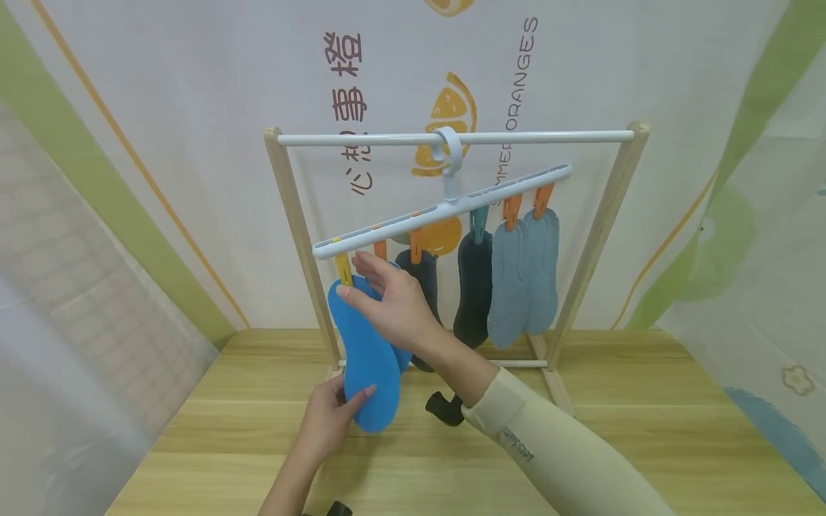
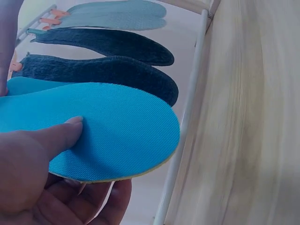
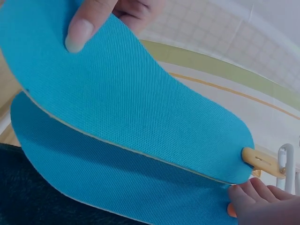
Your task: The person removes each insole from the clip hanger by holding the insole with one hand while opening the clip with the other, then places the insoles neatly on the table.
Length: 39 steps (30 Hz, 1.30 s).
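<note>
A blue insole (image 1: 371,358) hangs by its top end from a yellow clip (image 1: 344,269) at the lower left end of a tilted white hanger (image 1: 387,228). My left hand (image 1: 330,419) pinches the insole's lower part, thumb (image 2: 65,136) on its front face and fingers behind. Beside the clip, my right hand (image 1: 400,304) has its fingers extended, with the thumb tip at the insole's upper edge. Behind it, a second blue insole (image 3: 117,178) hangs from an orange clip (image 1: 381,249), partly hidden by the first insole and my right hand.
Two dark insoles (image 1: 474,290) and two light grey-blue insoles (image 1: 510,287) hang farther right. The hanger hooks over the white bar (image 1: 542,136) of a wooden-sided rack (image 1: 596,236). A black object (image 1: 444,408) lies on the wooden table (image 1: 645,430) beneath my right forearm.
</note>
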Motion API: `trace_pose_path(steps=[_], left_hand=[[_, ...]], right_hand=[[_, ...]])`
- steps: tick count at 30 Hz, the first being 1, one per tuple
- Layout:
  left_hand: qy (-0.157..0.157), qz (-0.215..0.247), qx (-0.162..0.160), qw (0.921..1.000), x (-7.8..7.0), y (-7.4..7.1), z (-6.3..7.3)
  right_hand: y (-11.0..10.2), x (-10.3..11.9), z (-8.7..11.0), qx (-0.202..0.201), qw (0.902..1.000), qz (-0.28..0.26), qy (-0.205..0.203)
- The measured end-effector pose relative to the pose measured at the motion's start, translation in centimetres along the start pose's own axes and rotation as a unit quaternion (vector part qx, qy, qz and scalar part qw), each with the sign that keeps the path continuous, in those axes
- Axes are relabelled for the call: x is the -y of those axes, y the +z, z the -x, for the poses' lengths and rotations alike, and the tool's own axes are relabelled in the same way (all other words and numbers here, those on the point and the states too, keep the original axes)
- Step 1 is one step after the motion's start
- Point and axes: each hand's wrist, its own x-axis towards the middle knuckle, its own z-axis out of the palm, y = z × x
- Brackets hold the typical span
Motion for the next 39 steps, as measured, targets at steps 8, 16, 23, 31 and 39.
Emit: trace_pose_path(steps=[8,16,23,31,39], left_hand=[[-0.004,0.008,0.019,0.9998,-0.1,-0.4,0.5],[-0.004,0.02,0.075,0.997,0.4,-0.9,0.7],[-0.005,0.029,0.095,0.995,0.6,-1.1,0.7],[0.013,0.035,0.118,0.9923,0.8,-1.4,0.7],[0.021,0.036,0.131,0.9905,0.8,-1.7,0.6]], right_hand=[[0.4,-0.2,-0.8,-0.006,0.9999,0.002,-0.009],[0.7,-0.4,-1.6,-0.009,0.9998,0.001,-0.015],[0.8,-0.5,-2.0,-0.015,0.9995,-0.014,0.023],[0.6,-0.5,-2.2,-0.017,0.9971,-0.053,0.052],[0.8,-0.5,-2.4,-0.025,0.9965,-0.054,0.058]])
